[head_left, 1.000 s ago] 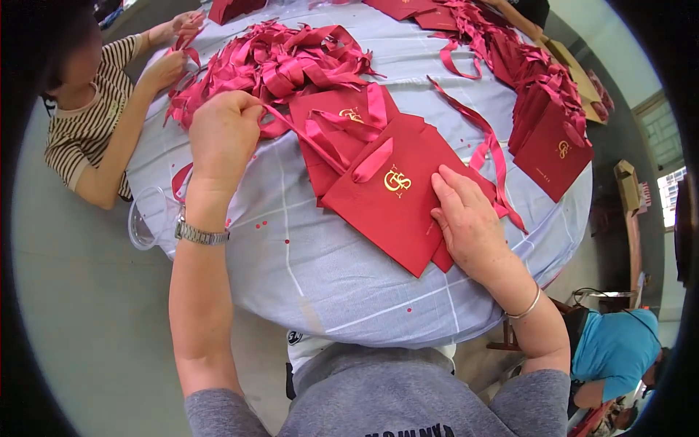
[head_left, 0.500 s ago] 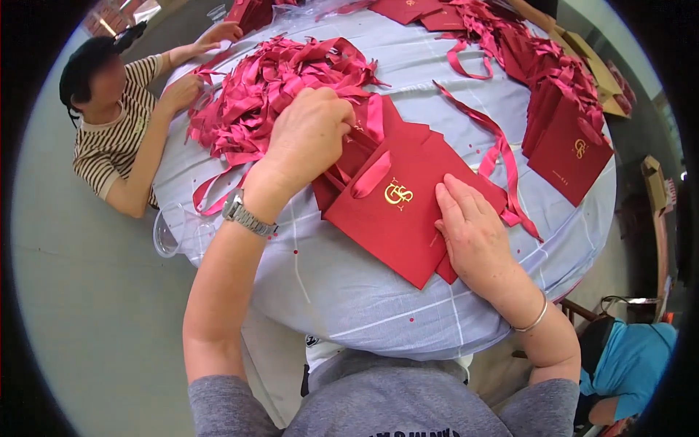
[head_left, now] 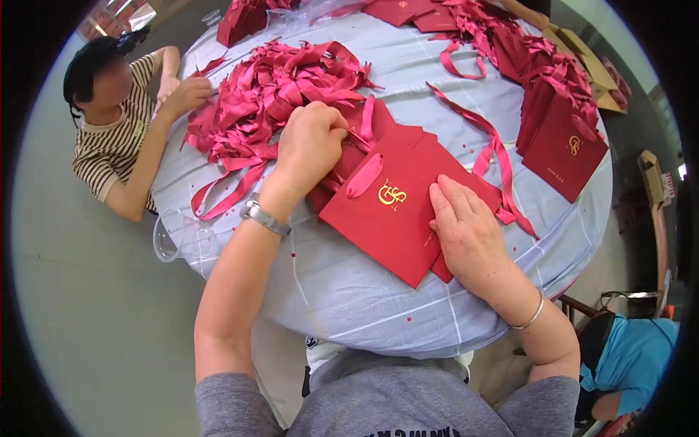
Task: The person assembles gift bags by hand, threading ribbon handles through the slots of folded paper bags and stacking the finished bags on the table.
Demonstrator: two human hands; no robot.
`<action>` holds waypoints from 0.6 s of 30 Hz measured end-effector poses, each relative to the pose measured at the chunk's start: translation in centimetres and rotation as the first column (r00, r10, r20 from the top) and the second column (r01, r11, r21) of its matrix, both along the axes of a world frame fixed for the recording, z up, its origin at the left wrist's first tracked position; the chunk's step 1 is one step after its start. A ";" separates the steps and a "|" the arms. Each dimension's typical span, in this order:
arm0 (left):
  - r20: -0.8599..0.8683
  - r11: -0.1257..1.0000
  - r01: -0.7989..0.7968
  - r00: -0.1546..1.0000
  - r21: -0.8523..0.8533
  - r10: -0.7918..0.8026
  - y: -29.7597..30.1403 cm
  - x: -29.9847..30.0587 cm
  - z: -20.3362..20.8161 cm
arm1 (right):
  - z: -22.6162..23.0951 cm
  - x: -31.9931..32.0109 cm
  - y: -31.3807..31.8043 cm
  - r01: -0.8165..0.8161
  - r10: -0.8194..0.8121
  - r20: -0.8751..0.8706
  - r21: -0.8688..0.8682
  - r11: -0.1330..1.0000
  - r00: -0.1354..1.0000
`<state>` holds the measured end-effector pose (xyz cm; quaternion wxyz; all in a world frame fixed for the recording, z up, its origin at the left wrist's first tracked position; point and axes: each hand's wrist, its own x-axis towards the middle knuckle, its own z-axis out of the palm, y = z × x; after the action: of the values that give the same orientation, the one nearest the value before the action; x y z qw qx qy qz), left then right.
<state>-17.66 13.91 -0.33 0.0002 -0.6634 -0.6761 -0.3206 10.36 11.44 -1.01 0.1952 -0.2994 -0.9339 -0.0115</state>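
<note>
A red paper bag (head_left: 393, 207) with a gold monogram and a pink ribbon handle (head_left: 365, 175) lies tilted on top of several similar bags on the table. My right hand (head_left: 472, 237) rests flat on its right side, fingers stretched out. Above the bag's upper left edge, my left hand (head_left: 309, 146) is closed in a pinch on a ribbon; the fingertips are partly hidden. Just beyond that hand spreads a large tangled heap of pink ribbons (head_left: 284, 80). One long loose ribbon (head_left: 502, 156) trails on the cloth to the right of the stack.
More red bags (head_left: 564, 149) with ribbons line the table's right and far edges. A clear plastic cup (head_left: 169, 237) is at the left edge. Across the heap, a person in a striped shirt (head_left: 109, 146) works with ribbon. Another person in blue (head_left: 633, 360) is at lower right. Cardboard boxes (head_left: 586, 62) stand behind.
My left hand has shifted slightly down, still pinching by the bag's top edge. My right hand stays on the bag. The person across has drawn one hand back from the far bags.
</note>
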 end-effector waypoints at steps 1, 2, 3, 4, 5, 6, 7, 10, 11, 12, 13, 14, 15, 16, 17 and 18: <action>0.185 0.997 0.050 0.982 -0.067 -0.037 -0.1 -0.8 0.3 | 0.1 -0.1 -0.1 -0.009 0.009 -0.005 0.013 1.000 1.000; 0.341 1.000 0.022 0.940 0.016 -0.026 -0.2 -2.2 0.3 | 0.3 -0.3 -0.2 -0.018 0.018 -0.017 0.000 1.000 1.000; 0.274 0.985 -0.033 0.962 0.169 -0.014 -1.2 -1.3 2.4 | 0.2 -0.2 -0.2 -0.012 0.011 -0.022 -0.021 1.000 1.000; 0.181 0.988 -0.073 0.982 0.133 0.048 -2.6 -0.5 4.0 | 0.0 0.0 -0.2 -0.004 0.004 -0.019 -0.013 1.000 1.000; 0.088 0.988 -0.114 0.991 0.102 0.105 -4.1 0.4 4.9 | -0.1 0.3 -0.2 0.006 -0.006 -0.016 -0.014 1.000 1.000; 0.012 0.986 -0.142 0.990 -0.086 0.144 -6.0 1.5 5.2 | -0.2 0.5 -0.1 0.007 -0.007 -0.020 -0.013 1.000 1.000; -0.072 0.946 -0.180 0.983 -0.268 0.167 -8.0 2.4 5.2 | -0.3 0.6 0.0 0.009 -0.009 -0.024 -0.003 1.000 1.000; 0.049 0.942 -0.138 0.986 -0.306 0.160 -11.8 4.2 3.0 | -0.6 0.5 -0.3 0.005 -0.005 -0.052 -0.002 1.000 0.999; 0.213 0.972 -0.077 0.969 -0.223 0.125 -12.0 4.7 2.3 | -0.6 0.4 -0.3 0.000 0.000 -0.060 -0.004 1.000 0.998; 0.368 0.992 -0.030 0.927 -0.124 0.074 -12.0 5.3 2.0 | -0.4 0.5 -0.1 -0.008 0.008 -0.066 -0.001 1.000 0.998; 0.369 0.993 -0.032 0.927 -0.113 0.072 -12.0 5.7 2.0 | 0.1 0.6 0.0 -0.010 0.011 -0.066 0.010 1.000 0.998; 0.561 0.998 -0.035 0.825 -0.057 0.061 -12.0 6.0 2.2 | 0.6 0.8 0.1 -0.026 0.025 -0.145 -0.006 1.000 0.989; 0.725 0.999 -0.041 0.689 -0.003 0.030 -11.8 6.2 2.3 | 1.2 1.0 0.3 -0.037 0.031 -0.225 -0.020 0.999 0.974; 0.770 0.998 -0.011 0.637 0.065 -0.043 -11.6 6.0 2.4 | 1.8 1.4 0.7 0.040 -0.026 -0.270 0.047 0.998 0.963; 0.765 0.997 -0.004 0.642 0.077 -0.056 -11.8 6.0 3.0 | 2.8 1.6 1.1 0.048 -0.030 -0.276 0.058 0.997 0.961; 0.772 0.992 0.024 0.625 0.128 -0.114 -11.8 6.5 4.0 | 4.0 2.1 1.4 0.042 -0.078 -0.412 -0.097 0.994 0.908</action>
<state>-11.20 2.07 3.62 -0.2690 -0.4846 -0.5661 -0.6102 12.49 12.87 2.96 0.3755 -0.3316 -0.8612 0.0863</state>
